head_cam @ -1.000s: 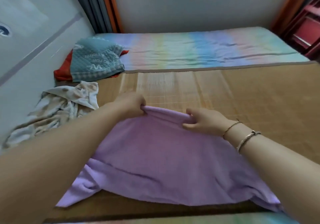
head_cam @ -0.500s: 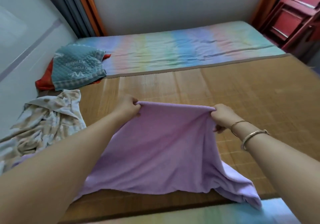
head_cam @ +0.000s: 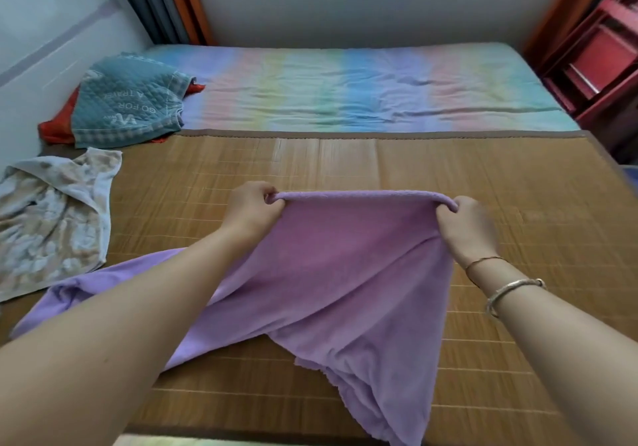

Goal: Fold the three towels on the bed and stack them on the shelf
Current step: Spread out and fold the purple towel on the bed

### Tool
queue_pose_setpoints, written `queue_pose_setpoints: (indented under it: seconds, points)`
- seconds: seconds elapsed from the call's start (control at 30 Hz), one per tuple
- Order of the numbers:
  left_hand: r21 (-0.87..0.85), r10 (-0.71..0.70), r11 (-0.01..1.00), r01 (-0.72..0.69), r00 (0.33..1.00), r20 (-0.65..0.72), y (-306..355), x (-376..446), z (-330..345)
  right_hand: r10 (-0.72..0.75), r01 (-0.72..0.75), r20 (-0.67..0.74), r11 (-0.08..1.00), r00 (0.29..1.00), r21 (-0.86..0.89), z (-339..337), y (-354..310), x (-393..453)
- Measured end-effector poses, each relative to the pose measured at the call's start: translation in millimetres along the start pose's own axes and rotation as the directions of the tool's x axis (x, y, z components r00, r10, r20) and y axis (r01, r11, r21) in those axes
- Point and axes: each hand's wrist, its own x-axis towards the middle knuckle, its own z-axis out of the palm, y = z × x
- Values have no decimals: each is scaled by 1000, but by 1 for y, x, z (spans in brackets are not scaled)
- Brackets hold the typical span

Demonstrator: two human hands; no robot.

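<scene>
My left hand [head_cam: 253, 209] and right hand [head_cam: 464, 226] each pinch one end of the soft lilac terry towel [head_cam: 338, 273], and they have drawn further apart than half a second ago, so its top edge is now taut above the woven bamboo bed mat [head_cam: 518, 204] (lower corners trail on it). Judgement: the towel is spread, ready for its first fold; the crumpled beige patterned towel [head_cam: 51, 221] waits.

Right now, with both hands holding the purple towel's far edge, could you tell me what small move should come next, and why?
Probably lay the soft purple fleece towel flat on the woven bamboo mat. The left hand and right hand pinch its top edge taut, but the lower part hangs bunched and uneven, so a neat fold looks unlikely yet.
</scene>
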Motion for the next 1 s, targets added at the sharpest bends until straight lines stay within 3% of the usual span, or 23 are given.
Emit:
queue_pose_setpoints:
  seconds: [0.13,0.3,0.63,0.73,0.83,0.93,1.0]
  points:
    - [-8,18,1000,-19,997,-79,23,13,11,24,-4,-118,986,993,167,-11,0,23]
    - [-30,-42,999,39,993,-109,33,47,21,115,-125,50,920,992,370,3,5,51]
    - [78,-147,987,139,982,117,-12,146,66,177,-207,171,961,969,184,87,10,117]
    - [154,-65,987,50,993,97,-12,203,75,86,-99,106,987,991,124,108,-16,173]
    - [108,106,989,-105,994,-10,-5,265,81,-26,8,74,972,997,235,125,-42,227]
    - [48,167,984,-172,983,80,-9,298,103,-164,98,164,931,973,351,149,-50,258]
    - [46,187,980,-196,971,152,-22,289,132,-183,108,196,934,963,341,165,-37,251]
